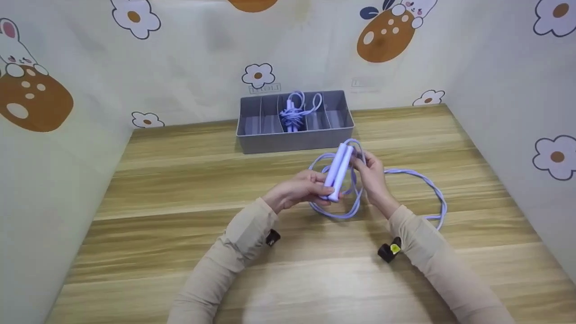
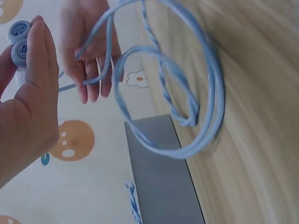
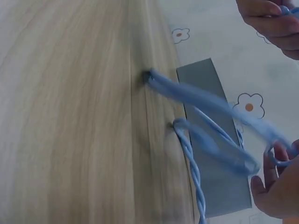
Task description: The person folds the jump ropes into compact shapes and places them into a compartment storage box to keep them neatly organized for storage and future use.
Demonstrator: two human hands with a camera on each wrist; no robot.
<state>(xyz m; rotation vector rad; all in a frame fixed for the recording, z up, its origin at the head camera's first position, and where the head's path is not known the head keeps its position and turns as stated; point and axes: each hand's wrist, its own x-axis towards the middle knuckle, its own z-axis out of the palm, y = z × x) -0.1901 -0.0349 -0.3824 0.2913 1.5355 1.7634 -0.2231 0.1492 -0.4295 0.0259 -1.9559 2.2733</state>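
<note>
Two pale purple jump rope handles point(image 1: 340, 171) lie side by side in my left hand point(image 1: 299, 190), pinched near their lower ends by the thumb and fingers. The handle ends point(image 2: 19, 53) face the left wrist camera. At the upper end of the handles, my right hand point(image 1: 372, 176) holds the rope's cord point(image 1: 361, 148), which runs across its fingers in the left wrist view. Below the hands the cord hangs in loose loops point(image 2: 217, 102). A twisted length of cord point(image 1: 438, 193) trails over the table to the right of the right wrist.
A grey divided box point(image 1: 288, 145) stands at the back of the wooden table point(image 1: 171, 189), against the patterned wall covering. Its middle compartment holds another purple jump rope point(image 1: 292, 118), bundled with cord wound round its handles. Covered walls flank the table on both sides.
</note>
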